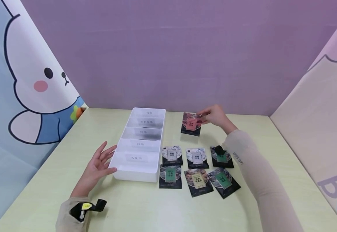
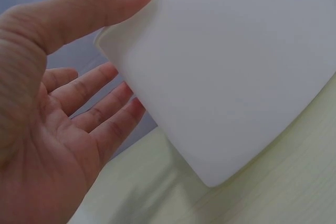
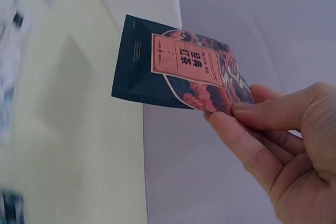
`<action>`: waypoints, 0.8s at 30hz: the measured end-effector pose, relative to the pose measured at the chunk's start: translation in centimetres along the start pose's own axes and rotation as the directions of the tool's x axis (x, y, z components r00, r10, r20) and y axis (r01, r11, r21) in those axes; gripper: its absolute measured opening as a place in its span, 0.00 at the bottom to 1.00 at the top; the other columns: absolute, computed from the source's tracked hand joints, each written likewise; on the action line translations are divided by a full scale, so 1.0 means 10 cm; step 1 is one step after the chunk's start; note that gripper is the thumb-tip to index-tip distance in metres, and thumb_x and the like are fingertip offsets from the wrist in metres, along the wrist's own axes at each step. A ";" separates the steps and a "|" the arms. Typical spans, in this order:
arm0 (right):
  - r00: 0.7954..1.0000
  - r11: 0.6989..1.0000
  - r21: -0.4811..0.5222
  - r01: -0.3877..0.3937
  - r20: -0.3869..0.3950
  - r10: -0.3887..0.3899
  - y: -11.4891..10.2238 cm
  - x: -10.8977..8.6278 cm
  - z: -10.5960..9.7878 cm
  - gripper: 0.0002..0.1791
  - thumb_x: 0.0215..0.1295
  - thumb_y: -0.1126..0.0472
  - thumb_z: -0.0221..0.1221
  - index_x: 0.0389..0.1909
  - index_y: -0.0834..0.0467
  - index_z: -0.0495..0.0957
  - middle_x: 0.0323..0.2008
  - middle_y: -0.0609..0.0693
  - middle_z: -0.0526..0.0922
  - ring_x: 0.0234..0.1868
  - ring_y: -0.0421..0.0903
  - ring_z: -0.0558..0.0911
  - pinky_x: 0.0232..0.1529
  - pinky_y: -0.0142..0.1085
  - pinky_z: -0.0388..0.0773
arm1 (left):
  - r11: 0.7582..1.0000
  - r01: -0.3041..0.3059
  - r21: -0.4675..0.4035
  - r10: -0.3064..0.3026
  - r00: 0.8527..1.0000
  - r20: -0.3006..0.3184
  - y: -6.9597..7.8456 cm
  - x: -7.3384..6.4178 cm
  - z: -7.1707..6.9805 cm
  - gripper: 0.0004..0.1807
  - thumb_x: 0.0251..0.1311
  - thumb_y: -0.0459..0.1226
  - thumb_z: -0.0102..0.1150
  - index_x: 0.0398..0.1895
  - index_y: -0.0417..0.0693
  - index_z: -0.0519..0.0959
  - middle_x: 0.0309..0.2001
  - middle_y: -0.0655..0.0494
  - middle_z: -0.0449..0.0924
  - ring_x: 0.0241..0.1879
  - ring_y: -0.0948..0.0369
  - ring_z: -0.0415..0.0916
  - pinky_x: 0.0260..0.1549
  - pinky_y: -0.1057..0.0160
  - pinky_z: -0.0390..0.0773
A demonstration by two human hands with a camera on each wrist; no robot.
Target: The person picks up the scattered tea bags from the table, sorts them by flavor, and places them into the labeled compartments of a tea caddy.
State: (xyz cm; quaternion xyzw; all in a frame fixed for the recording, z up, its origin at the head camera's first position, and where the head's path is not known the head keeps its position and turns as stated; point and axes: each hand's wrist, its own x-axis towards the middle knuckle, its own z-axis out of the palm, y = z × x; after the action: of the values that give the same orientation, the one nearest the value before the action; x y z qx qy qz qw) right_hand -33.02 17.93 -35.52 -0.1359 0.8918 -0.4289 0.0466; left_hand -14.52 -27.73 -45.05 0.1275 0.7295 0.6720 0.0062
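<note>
My right hand [image 1: 214, 116] pinches a red-labelled black tea sachet [image 1: 191, 124] between thumb and fingers, above the table at the back. In the right wrist view the sachet [image 3: 173, 66] shows its pink "BLACK TEA" label, and the right hand [image 3: 283, 135] has it by one edge. A white divided box [image 1: 136, 175] with several labelled compartments lies left of centre. My left hand [image 1: 97, 166] is at its near left corner, fingers spread and fairly straight. In the left wrist view the thumb [image 2: 105, 6] lies over the rim of the box [image 2: 220, 77], the fingertips beside its wall.
Right of the box lie two white-labelled sachets [image 1: 172, 155], a yellow-labelled sachet [image 1: 198, 182] and several green-labelled sachets [image 1: 170, 176]. A purple backdrop [image 1: 180, 58] rises behind the table [image 1: 122, 206], with printed panels at both sides.
</note>
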 end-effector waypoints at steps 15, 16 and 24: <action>0.997 0.996 0.047 0.076 -0.034 -0.074 -0.44 0.04 0.34 0.12 0.63 0.74 0.61 0.46 0.66 0.86 0.40 0.63 0.87 0.32 0.50 0.88 0.34 0.36 0.85 | 1.000 0.000 -0.004 0.000 1.000 0.005 -0.03 0.00 -0.04 0.57 0.58 0.23 0.64 0.81 0.58 0.39 0.76 0.47 0.55 0.64 0.76 0.63 0.58 0.76 0.68; 0.996 0.995 0.056 0.082 -0.032 -0.081 -0.48 0.04 0.36 0.12 0.63 0.73 0.61 0.46 0.66 0.86 0.41 0.62 0.87 0.33 0.49 0.88 0.34 0.36 0.85 | 1.000 -0.002 -0.005 0.002 1.000 0.006 -0.03 0.00 -0.04 0.57 0.58 0.23 0.64 0.81 0.58 0.39 0.76 0.47 0.55 0.64 0.76 0.63 0.58 0.76 0.68; 0.991 0.987 0.087 0.134 -0.018 -0.133 -0.77 0.11 0.53 0.12 0.62 0.73 0.62 0.45 0.65 0.86 0.39 0.60 0.87 0.31 0.48 0.87 0.34 0.35 0.85 | 1.000 -0.002 -0.023 0.002 1.000 0.008 -0.02 -0.01 -0.03 0.57 0.58 0.22 0.64 0.81 0.58 0.39 0.76 0.50 0.56 0.64 0.76 0.63 0.58 0.76 0.68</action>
State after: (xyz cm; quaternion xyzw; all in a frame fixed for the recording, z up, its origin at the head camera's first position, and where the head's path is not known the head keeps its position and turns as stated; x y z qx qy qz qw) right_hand -31.43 9.03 -32.81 -0.1906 0.8612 -0.4708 0.0183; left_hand -14.56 -28.03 -45.20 0.1309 0.7214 0.6799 0.0098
